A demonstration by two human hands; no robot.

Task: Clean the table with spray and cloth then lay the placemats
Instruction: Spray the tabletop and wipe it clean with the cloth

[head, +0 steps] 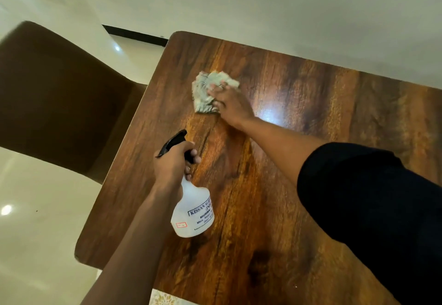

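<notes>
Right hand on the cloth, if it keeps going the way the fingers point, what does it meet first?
Only bare table, as far as this view shows. The right hand presses the cloth and points toward the far left corner, then the table's edge. Depth is uncertain.

Warm, yellowish indoor light, moderately bright, from overhead. Strong white glare patch on glossy table [267,113] just beside right hand [230,103]; fainter sheen near cloth [210,90]. Two small bright reflections on polished floor [47,209], at left edge and near far table corner. Soft shadows only; dark sleeve [382,209] nearly featureless, detail lost. Chair [55,98] at left dim, edges smeared. Slight motion blur on cloth and right hand; spray bottle [193,211] label legible but partly soft. Wide-angle distortion: table edges splayed, whole view tilted. Overall softness, compression smear in wood grain.
</notes>
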